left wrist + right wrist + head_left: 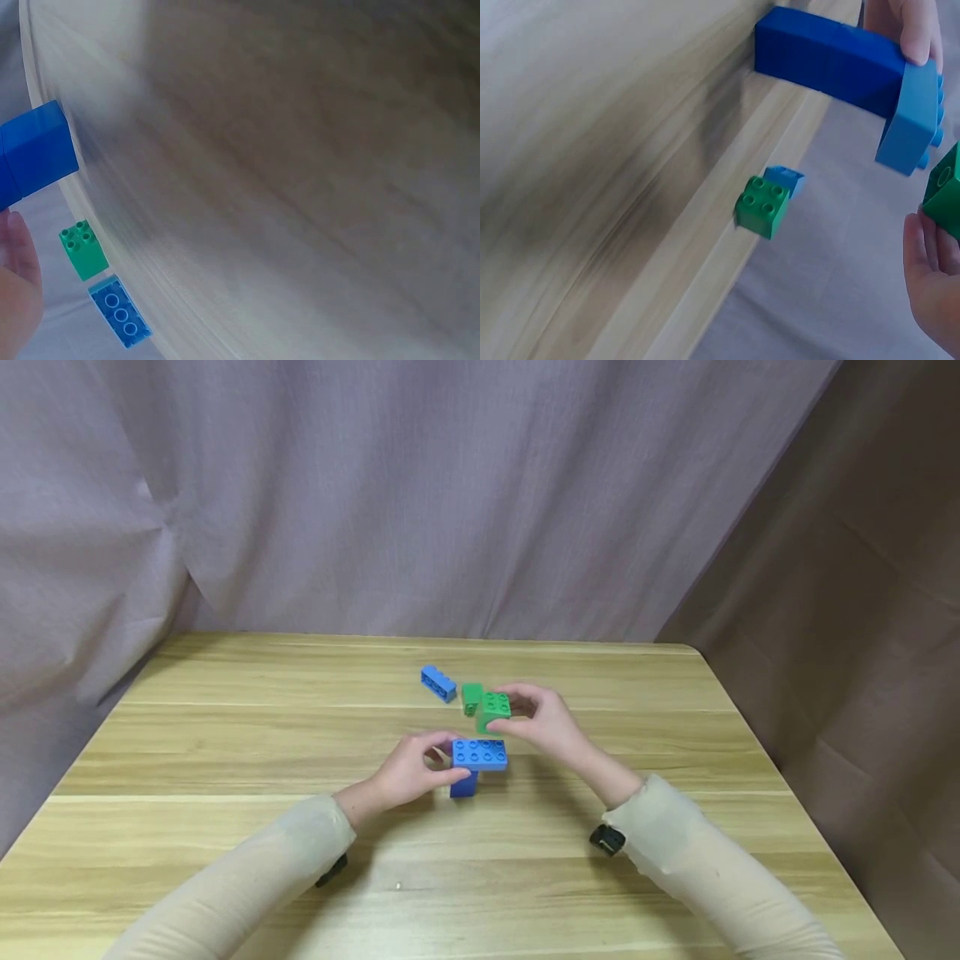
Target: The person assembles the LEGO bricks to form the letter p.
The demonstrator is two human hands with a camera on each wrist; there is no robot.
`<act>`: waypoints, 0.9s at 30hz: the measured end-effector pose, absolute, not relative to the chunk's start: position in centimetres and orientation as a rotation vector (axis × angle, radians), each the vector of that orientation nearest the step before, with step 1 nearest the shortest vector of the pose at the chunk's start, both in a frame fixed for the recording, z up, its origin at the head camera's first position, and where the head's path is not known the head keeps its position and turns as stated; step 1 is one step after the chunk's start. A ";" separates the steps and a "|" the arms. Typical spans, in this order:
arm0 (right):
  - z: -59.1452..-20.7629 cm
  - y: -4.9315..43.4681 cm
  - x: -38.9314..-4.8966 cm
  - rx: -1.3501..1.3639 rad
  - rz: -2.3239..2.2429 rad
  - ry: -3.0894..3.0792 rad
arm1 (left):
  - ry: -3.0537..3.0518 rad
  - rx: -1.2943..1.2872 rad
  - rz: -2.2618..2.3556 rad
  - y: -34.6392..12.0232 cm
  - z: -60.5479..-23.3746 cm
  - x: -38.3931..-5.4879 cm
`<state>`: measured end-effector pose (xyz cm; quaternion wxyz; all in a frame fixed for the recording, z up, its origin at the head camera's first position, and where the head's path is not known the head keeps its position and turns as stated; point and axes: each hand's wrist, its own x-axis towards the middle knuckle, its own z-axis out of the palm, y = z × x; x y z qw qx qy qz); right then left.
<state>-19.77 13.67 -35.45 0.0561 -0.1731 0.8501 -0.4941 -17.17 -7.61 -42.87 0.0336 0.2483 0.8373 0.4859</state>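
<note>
My left hand (408, 768) holds a joined set of toy building bricks, thumb and fingers at the left end of the lighter blue eight-stud brick (480, 754). That brick lies across a darker blue column (463, 787) and juts out to the right; the right wrist view shows a seam in the dark blue column (825, 56). Just beyond, my right hand (551, 727) pinches a green brick (494, 710), studs up. In the right wrist view this green brick (946, 191) is apart from the lighter blue brick (911, 120).
Farther back on the wooden table (225, 735) lie a loose green brick (472, 697) and a loose blue brick (438, 683), the blue one tipped with its hollow underside showing. A grey curtain (420, 502) hangs behind the table, and a brown one (847, 568) at the right.
</note>
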 end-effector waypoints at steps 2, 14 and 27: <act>-35.4 13.5 -19.6 -0.534 -1.490 2.572 | 2.575 0.770 1.498 -7.6 -42.9 -17.2; -35.4 12.2 -18.5 -0.645 -1.479 2.562 | 2.580 0.814 1.516 -7.6 -43.1 -17.1; -36.7 11.7 -18.1 -0.674 -1.458 2.546 | 2.590 0.843 1.511 -7.8 -43.1 -16.9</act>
